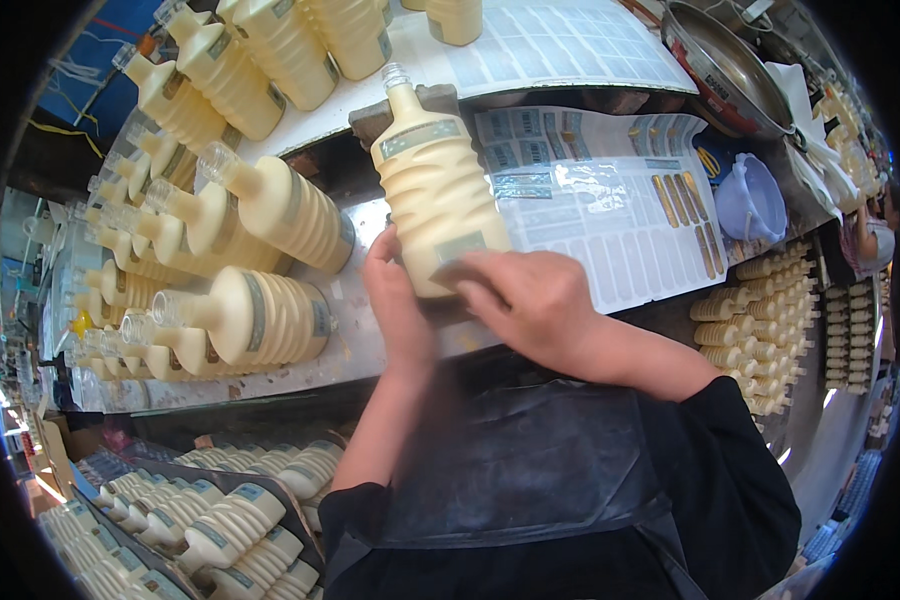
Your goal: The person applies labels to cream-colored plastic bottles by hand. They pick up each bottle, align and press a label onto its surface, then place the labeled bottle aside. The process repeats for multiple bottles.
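Observation:
A cream, ribbed bottle (pixel 435 190) with a clear narrow neck lies tilted in front of me, its neck pointing away and resting by a dark block (pixel 440 101). A grey-green label band runs round its shoulder. My left hand (pixel 395 285) is closed against the bottle's lower left side and steadies it. My right hand (pixel 535 300) is curled at the lower right, its fingertips pressed on a small grey-green label (pixel 461 247) near the base. Those fingertips partly cover the label's edge. Beside the bottle lies a sheet of blue and gold labels (pixel 610 200), with several gaps in it.
Several similar bottles (pixel 295 210) lie crowded on the left of the table and stand at the back. Another label sheet (pixel 560 50) is on the raised white shelf. At right are a lilac bucket (pixel 752 200), a large metal pan (pixel 725 65) and stacked bottles. Boxed bottles (pixel 235 520) fill the lower left.

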`<state>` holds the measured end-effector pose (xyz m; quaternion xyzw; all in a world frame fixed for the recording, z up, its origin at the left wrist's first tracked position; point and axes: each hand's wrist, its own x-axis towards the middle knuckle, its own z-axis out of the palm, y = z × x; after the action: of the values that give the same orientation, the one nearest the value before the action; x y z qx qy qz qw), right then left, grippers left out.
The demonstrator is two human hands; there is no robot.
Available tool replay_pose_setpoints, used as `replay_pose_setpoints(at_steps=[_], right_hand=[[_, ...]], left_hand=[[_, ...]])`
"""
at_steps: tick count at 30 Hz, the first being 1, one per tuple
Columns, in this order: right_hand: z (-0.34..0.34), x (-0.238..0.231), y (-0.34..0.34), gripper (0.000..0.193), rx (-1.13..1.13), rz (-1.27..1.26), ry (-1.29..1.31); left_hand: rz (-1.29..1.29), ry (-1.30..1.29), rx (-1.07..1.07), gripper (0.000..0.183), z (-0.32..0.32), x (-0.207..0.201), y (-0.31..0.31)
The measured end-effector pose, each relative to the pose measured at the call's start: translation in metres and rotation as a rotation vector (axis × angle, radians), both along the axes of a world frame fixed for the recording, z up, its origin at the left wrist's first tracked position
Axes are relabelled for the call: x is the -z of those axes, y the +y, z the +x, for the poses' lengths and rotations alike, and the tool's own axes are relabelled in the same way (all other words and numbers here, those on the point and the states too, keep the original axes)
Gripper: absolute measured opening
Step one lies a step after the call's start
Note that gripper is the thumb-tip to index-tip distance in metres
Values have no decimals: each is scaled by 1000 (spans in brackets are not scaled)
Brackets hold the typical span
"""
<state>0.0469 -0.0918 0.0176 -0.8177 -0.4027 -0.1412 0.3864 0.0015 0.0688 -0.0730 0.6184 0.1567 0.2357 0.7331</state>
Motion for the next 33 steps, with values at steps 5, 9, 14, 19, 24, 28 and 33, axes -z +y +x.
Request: replay_pose_setpoints(at_steps=[5,9,14,19,24,28,33], right_hand=[[17,8,-20,29,281,9,245],[27,19,-31,28,325,15,315],[21,11,-29,32,221,130,306],[28,16,-29,32,177,45,294],[37,-9,-9,25,268,201,242],[74,-37,5,25,351,256,233],[90,-41,44,23,263,72,168]], left_hand=[[463,132,-35,83,-2,-12,-15],[389,109,-11,85,0,-10,-13],[336,145,32,95,-5,-12,-7],[624,147,111,107,-13,-7,3],[794,143,21,109,-13,-23,-4],[953,84,-66,106,-13,-30,-9],[1001,52,-68,107,-11,-28,-8]])
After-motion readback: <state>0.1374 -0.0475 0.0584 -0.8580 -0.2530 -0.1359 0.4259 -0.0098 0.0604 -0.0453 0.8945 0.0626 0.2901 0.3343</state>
